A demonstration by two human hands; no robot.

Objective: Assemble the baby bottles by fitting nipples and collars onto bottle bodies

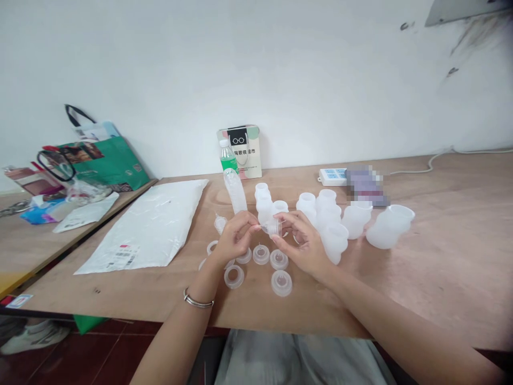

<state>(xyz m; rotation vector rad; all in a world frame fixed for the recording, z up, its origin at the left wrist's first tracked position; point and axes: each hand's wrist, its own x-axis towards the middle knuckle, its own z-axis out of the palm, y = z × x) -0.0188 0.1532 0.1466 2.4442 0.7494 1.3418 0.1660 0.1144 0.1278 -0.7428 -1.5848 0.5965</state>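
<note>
Between my hands, above the table, is a small clear plastic cap-like piece [274, 228]. My right hand [301, 239] grips it between thumb and fingers. The fingers of my left hand [237, 235] are pinched at its left side, on a thin clear part; exactly what they hold is hard to make out. Below lie several translucent ring-shaped caps [281, 283], a few partly hidden by my left wrist. Several frosted white wavy bottles [335, 243] stand or lean behind and beside my right hand; another wide-mouthed frosted bottle [388, 227] is farther right.
A clear bag-like sleeve [235, 192] lies behind my left hand, by a green-labelled water bottle [225, 152] and a paper bag [253, 155]. A white mailing bag [152, 219] lies left. A white power strip [332, 177] and a blurred purple item [366, 184] sit back right.
</note>
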